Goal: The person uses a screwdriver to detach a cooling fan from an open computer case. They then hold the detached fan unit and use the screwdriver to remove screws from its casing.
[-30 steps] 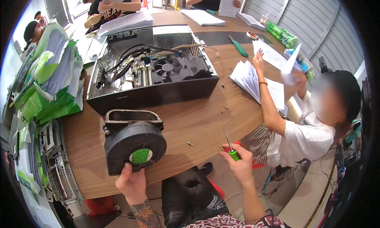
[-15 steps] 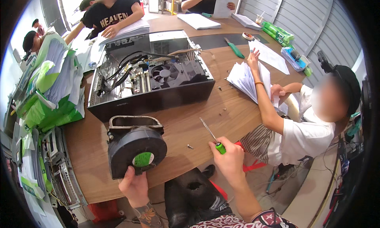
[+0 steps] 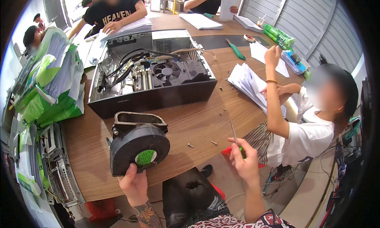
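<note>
Left hand [image 3: 133,185]: clamped on the lower edge of the blower [image 3: 132,145], thumb on its face by the green label [image 3: 145,157]; I can't see the fingertips behind it.
Right hand [image 3: 244,161]: curled closed around the screwdriver [image 3: 233,132], shaft pointing up; the fingers hide most of its green handle.
Blower: one, black and round, oblong mouth uppermost, on my side of the case [image 3: 158,97], left of its middle; I can't tell whether it touches the table [image 3: 186,127].
Case: one, black, its top open; one fan [image 3: 166,71] shows inside, with dark cables [image 3: 122,70] partly covering the parts to the left.
Screws [image 3: 213,143]: two I can count clearly, on my side of the case toward its right end; the smaller bits [image 3: 221,88] right of the case are too tiny for me to identify.
Tools right of the case: one green-handled cutter [image 3: 237,52], and one tape roll [image 3: 249,37] farther off.
Papers [image 3: 247,79]: a fanned stack right of the case, partly behind an arm; I can't count the sheets.
Bag [image 3: 51,105]: green, left of the case, stuffed with papers.
Co-workers: one in white [image 3: 310,121] right of the case; two in black beyond it, cut off by the top edge; those farther left are too small and overlapped for me to make out.
</note>
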`<move>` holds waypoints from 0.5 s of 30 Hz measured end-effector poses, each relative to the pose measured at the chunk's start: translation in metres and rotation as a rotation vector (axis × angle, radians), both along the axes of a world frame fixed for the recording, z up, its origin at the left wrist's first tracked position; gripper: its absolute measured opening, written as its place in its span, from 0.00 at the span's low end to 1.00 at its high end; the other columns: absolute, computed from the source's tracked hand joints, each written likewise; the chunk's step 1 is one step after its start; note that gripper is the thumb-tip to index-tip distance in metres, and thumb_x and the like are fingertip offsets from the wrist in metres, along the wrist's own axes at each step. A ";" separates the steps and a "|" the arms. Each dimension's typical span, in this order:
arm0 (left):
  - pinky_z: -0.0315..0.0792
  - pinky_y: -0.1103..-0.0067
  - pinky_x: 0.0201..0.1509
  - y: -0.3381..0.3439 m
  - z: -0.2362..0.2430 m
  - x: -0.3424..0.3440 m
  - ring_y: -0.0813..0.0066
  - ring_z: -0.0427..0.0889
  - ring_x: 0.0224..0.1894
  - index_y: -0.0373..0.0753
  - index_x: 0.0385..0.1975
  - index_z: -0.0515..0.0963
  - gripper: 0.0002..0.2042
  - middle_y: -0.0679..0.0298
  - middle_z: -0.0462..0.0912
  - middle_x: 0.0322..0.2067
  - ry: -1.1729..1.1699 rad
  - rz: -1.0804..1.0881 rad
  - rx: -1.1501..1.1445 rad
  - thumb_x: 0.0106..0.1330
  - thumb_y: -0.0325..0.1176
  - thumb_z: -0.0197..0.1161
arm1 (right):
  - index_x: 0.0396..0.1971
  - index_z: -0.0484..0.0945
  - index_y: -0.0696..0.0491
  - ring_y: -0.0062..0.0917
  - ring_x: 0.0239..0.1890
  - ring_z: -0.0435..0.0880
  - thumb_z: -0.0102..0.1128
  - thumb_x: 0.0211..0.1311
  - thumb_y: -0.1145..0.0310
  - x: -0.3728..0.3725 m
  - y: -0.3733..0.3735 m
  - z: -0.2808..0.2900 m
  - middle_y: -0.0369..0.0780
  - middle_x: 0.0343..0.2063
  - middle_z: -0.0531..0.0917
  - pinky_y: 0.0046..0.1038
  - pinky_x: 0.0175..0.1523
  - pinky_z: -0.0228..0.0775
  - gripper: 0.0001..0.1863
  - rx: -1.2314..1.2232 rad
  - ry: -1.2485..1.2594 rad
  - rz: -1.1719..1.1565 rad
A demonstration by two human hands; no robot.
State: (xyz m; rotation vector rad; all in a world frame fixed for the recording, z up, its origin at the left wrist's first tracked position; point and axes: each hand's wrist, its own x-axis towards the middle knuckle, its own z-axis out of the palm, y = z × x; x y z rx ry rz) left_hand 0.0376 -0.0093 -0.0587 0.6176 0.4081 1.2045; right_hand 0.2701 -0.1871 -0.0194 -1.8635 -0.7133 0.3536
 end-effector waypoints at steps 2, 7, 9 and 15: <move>0.63 0.58 0.65 0.001 -0.003 0.000 0.60 0.71 0.61 0.40 0.60 0.70 0.24 0.60 0.74 0.57 0.002 0.004 -0.005 0.61 0.30 0.59 | 0.53 0.76 0.56 0.16 0.20 0.76 0.55 0.66 0.72 0.002 -0.010 0.006 0.35 0.18 0.79 0.20 0.28 0.67 0.16 -0.067 -0.020 0.016; 0.63 0.58 0.65 0.000 -0.003 0.000 0.59 0.71 0.61 0.40 0.60 0.70 0.24 0.60 0.74 0.57 -0.005 0.015 -0.001 0.61 0.30 0.59 | 0.67 0.59 0.53 0.30 0.25 0.81 0.52 0.64 0.76 0.013 -0.021 0.007 0.41 0.22 0.81 0.29 0.35 0.72 0.30 -0.122 -0.219 0.192; 0.63 0.58 0.65 0.000 -0.004 0.000 0.59 0.71 0.61 0.40 0.60 0.70 0.24 0.60 0.74 0.57 0.011 0.026 -0.007 0.61 0.31 0.59 | 0.68 0.58 0.53 0.34 0.25 0.81 0.53 0.64 0.76 0.018 -0.021 0.007 0.42 0.22 0.80 0.31 0.36 0.73 0.31 -0.133 -0.278 0.239; 0.64 0.58 0.64 -0.001 -0.006 0.000 0.60 0.71 0.61 0.40 0.60 0.70 0.24 0.60 0.74 0.58 0.012 0.013 -0.002 0.61 0.31 0.61 | 0.69 0.59 0.45 0.44 0.21 0.78 0.53 0.65 0.74 0.024 -0.023 0.020 0.50 0.18 0.76 0.38 0.31 0.70 0.32 -0.375 -0.306 0.316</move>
